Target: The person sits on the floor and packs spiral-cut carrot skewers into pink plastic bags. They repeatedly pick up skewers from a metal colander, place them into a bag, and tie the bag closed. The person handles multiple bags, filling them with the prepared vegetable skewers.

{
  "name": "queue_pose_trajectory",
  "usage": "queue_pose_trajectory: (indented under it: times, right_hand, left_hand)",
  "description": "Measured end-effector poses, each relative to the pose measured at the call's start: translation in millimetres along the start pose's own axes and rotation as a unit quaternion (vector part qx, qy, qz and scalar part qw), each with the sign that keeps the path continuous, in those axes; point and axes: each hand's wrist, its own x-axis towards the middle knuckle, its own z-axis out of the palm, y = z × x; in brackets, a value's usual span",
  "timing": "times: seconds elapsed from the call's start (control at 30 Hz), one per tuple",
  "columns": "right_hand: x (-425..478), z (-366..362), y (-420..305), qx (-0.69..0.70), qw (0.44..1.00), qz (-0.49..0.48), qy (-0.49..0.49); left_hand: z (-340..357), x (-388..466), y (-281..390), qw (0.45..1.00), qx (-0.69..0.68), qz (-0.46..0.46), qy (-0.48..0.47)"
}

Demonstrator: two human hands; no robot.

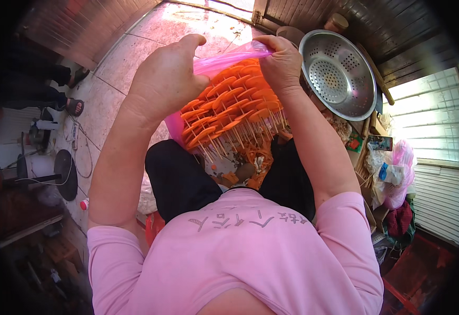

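Observation:
Many thin wooden skewers (pixel 240 136) carry orange carrot slices (pixel 229 98), bundled together in front of my knees. A pink plastic bag (pixel 229 59) lies around the far edge and left side of the bundle. My right hand (pixel 282 61) grips the bag's gathered rim between thumb and fingers. At the upper left of the bundle is my left hand (pixel 170 78), thumb and fingers spread apart, its thumb near the bag's edge; no grip on the plastic shows. The skewers' bare ends point down toward me. Part of the bag is hidden behind the slices.
Orange peelings (pixel 259 163) lie on the floor between my legs. A steel colander (pixel 337 75) stands to the right, near a phone (pixel 380 142) and plastic bags (pixel 399 173). At the left are another person's sandaled feet (pixel 75 107), a cable (pixel 89 157) and a red-capped bottle (pixel 84 204).

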Motion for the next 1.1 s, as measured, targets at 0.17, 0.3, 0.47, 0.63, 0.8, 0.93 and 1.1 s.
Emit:
queue_pose_trajectory:
  times: [0.17,0.3,0.47,0.63,0.8,0.93,1.1]
  right_hand:
    - [-3,6,-2,0.073,0.997,0.019,0.032]
    - [-4,7,0,0.087,0.995,-0.011,0.053]
    - [-6,-3,-4,0.097,0.993,-0.028,0.058]
    - [-28,-34,17,0.109,0.991,0.051,0.055]
    - [-70,-55,74,0.293,0.91,0.274,0.103]
    - [-94,-62,97,0.222,0.915,0.32,0.105]
    - [-63,-49,93,0.368,0.855,0.345,0.122]
  left_hand:
    - [-3,8,-23,0.994,0.082,-0.07,-0.031]
    - [-4,-4,-21,0.988,-0.112,-0.078,0.07]
    - [-2,-30,-10,0.965,-0.228,-0.091,0.093]
    - [-3,-81,-13,0.95,-0.261,-0.151,-0.085]
    - [21,-148,-33,0.959,-0.233,-0.098,-0.131]
    - [46,-173,-47,0.965,-0.254,-0.053,-0.043]
    - [49,-146,-54,0.892,-0.426,-0.134,0.077]
